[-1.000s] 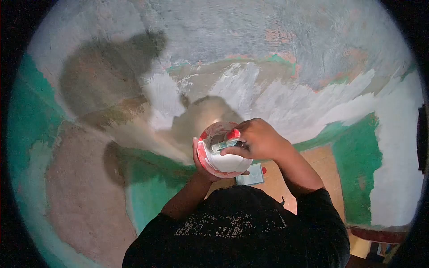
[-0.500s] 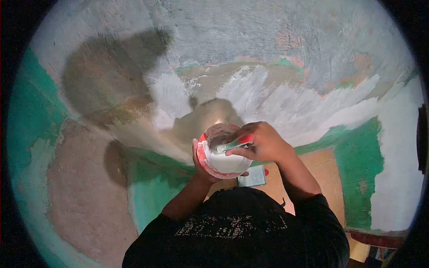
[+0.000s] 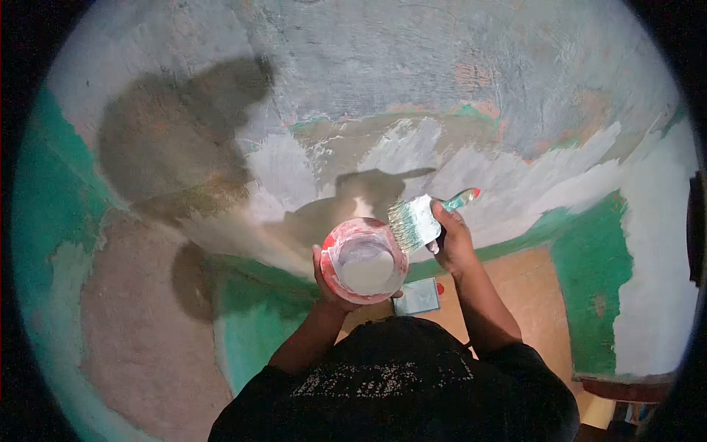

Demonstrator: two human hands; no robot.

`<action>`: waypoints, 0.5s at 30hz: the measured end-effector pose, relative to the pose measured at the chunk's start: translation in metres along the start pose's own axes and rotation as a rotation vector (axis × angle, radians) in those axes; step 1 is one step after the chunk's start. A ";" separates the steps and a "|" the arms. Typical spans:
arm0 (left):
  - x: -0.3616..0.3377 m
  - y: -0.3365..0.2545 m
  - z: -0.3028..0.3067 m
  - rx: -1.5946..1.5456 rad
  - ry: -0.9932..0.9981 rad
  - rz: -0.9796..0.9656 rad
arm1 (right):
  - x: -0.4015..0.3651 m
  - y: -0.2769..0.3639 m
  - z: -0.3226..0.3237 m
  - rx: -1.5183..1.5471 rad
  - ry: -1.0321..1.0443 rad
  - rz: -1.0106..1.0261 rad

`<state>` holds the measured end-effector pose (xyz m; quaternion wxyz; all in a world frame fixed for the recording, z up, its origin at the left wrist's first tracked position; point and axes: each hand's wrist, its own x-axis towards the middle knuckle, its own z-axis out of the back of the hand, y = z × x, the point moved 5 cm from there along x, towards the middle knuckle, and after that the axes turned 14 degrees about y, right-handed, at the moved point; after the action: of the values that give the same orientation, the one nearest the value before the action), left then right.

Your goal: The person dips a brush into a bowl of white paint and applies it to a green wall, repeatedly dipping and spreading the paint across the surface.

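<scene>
My left hand (image 3: 329,283) is wrapped round the side and underside of a red bucket (image 3: 328,258), held in front of my chest. White paint (image 3: 368,272) lies in the bucket, and its inner wall is smeared with it. In my right hand (image 3: 453,239) is a wide paintbrush (image 3: 416,223), gripped near its white-coated ferrule. The bristles point left and sit just off the bucket's right rim; the green handle with a red tip points up to the right.
Ahead stands a wall (image 3: 368,66) with grey, bare and freshly white patches. Green paint (image 3: 589,280) borders it at the sides and below. A pale rectangular box (image 3: 417,296) lies under the bucket, on the tan floor (image 3: 526,295). Dark furniture (image 3: 626,393) is at lower right.
The paintbrush has come out of the bucket and moved right, turning so its bristles face left. The bucket has lowered slightly in my left hand.
</scene>
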<state>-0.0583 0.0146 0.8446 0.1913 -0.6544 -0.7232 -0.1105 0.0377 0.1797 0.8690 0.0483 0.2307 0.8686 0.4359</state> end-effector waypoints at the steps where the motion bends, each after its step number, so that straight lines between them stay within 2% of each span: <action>1: 0.000 0.000 0.001 -0.013 0.016 -0.013 | -0.002 -0.009 0.004 0.075 -0.039 -0.010; 5: -0.005 0.000 0.006 -0.029 -0.045 -0.017 | -0.011 -0.037 0.018 0.303 -0.063 -0.047; 9: -0.007 0.001 0.000 0.042 -0.077 0.035 | -0.016 -0.042 0.019 0.513 0.108 -0.034; 12: -0.008 0.002 0.002 0.058 -0.097 0.052 | -0.020 -0.018 0.011 -0.015 -0.067 0.049; 15: -0.010 0.003 0.009 0.029 -0.121 0.048 | -0.019 0.024 -0.031 -0.726 0.234 0.224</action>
<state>-0.0556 0.0096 0.8318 0.1593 -0.6743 -0.7189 -0.0557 0.0546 0.1604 0.9043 -0.0205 0.2408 0.6272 0.7404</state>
